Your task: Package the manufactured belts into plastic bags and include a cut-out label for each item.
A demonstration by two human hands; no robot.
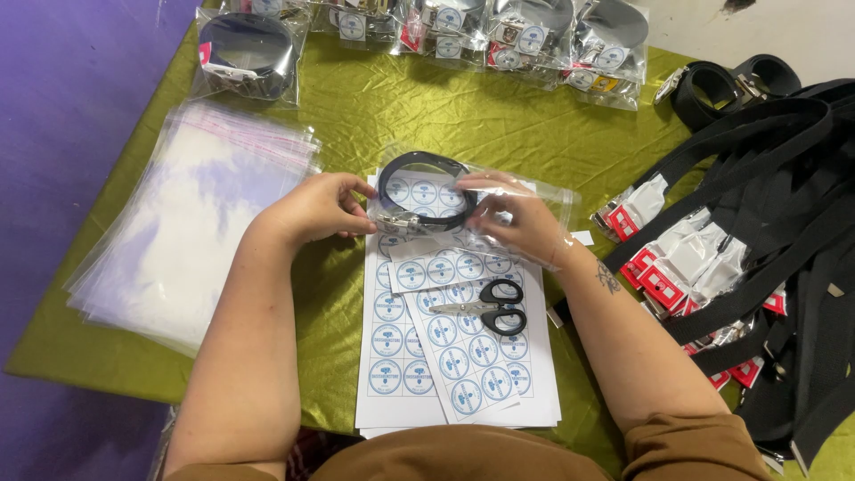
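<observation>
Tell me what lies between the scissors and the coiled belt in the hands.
In the head view, only sticker sheets lie between the scissors and the coiled belt.

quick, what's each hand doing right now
Left hand: grip closed on the buckle end of the coiled black belt.
Right hand: inside the clear plastic bag, fingers pinching the belt's far side.
</observation>
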